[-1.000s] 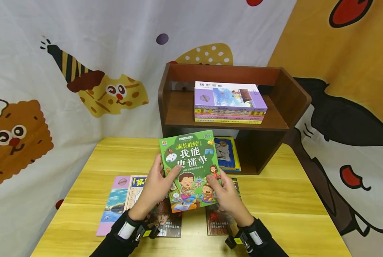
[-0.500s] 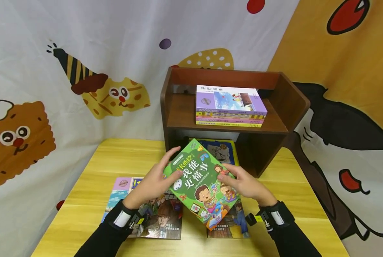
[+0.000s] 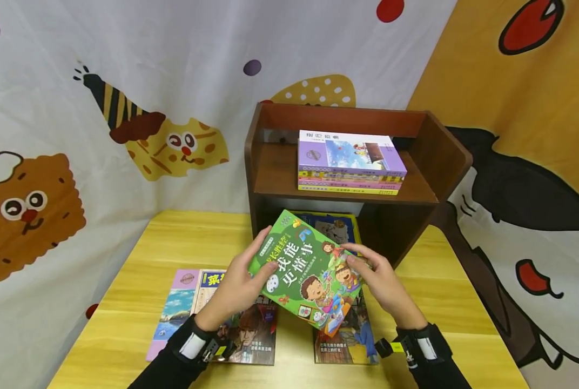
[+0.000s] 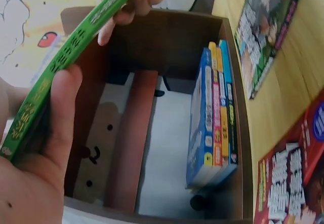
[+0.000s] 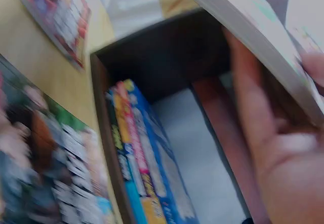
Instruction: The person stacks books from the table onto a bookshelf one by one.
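A green children's book (image 3: 314, 270) with cartoon children on its cover is held up over the table, turned at a slant. My left hand (image 3: 243, 281) grips its left edge, thumb on the cover and fingers behind. On the opposite edge my right hand (image 3: 384, 278) holds it the same way. The left wrist view shows the green spine (image 4: 66, 54) pinched by the left hand (image 4: 45, 158). In the right wrist view the page edges (image 5: 263, 41) lie against the right hand (image 5: 283, 158). Part of the fingers is hidden behind the book.
Behind stands a brown two-level bookshelf (image 3: 445, 162). A book stack (image 3: 350, 162) lies on its upper shelf; several blue and yellow books (image 4: 215, 112) lie in the lower compartment. More books (image 3: 173, 313) lie at left on the wooden table (image 3: 464, 324), another (image 3: 345, 346) under the held book.
Both hands have turned the green book from nearly upright to a clear slant, its top edge now toward the upper left. My right hand has moved right and up with it.
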A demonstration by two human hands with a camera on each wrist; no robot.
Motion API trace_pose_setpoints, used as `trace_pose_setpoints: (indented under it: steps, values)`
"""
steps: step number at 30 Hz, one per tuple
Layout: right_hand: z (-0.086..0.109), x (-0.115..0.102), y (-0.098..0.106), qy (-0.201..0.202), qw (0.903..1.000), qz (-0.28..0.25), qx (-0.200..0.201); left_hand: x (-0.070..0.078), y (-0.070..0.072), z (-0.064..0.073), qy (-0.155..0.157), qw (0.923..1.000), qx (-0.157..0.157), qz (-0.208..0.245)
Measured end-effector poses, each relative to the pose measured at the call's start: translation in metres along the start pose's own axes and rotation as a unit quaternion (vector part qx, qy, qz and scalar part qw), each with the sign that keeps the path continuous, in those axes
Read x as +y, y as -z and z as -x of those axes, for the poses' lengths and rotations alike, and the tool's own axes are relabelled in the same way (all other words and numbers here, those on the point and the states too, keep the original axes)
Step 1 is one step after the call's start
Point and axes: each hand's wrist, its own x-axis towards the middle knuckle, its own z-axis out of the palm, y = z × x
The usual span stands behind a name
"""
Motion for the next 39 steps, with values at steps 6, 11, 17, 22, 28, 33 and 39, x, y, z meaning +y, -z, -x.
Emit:
trace_pose_setpoints:
  steps: [6, 11, 17, 22, 28, 33, 39]
  values:
    - [0.022, -0.01, -0.024, 0.073, 0.984, -0.072, 0.146, 0.012, -0.008, 0.001, -0.041, 0.9972, 0.063, -0.003]
    - [0.042, -0.004, -0.049, 0.068, 0.9866, -0.1, 0.11, -0.004, -0.02, -0.003, -0.047, 0.9852, 0.148, -0.074]
    - [0.048, 0.027, -0.052, 0.002, 0.9839, -0.137, 0.115, -0.043, -0.036, 0.003, 0.03, 0.9882, 0.134, -0.068]
    - [0.042, 0.039, -0.034, -0.046, 0.9844, -0.111, 0.129, -0.055, -0.04, 0.002, 0.136, 0.9849, 0.078, -0.073]
    - [0.026, 0.044, -0.002, -0.084, 0.9858, -0.075, 0.125, -0.07, -0.037, -0.02, 0.167, 0.9683, 0.039, -0.182]
    - [0.01, 0.051, 0.02, -0.108, 0.9837, -0.065, 0.128, -0.084, -0.038, -0.045, 0.2, 0.9669, 0.018, -0.158]
    - [0.0, 0.067, 0.031, -0.146, 0.9801, -0.022, 0.133, -0.096, -0.036, -0.058, 0.241, 0.961, 0.005, -0.135]
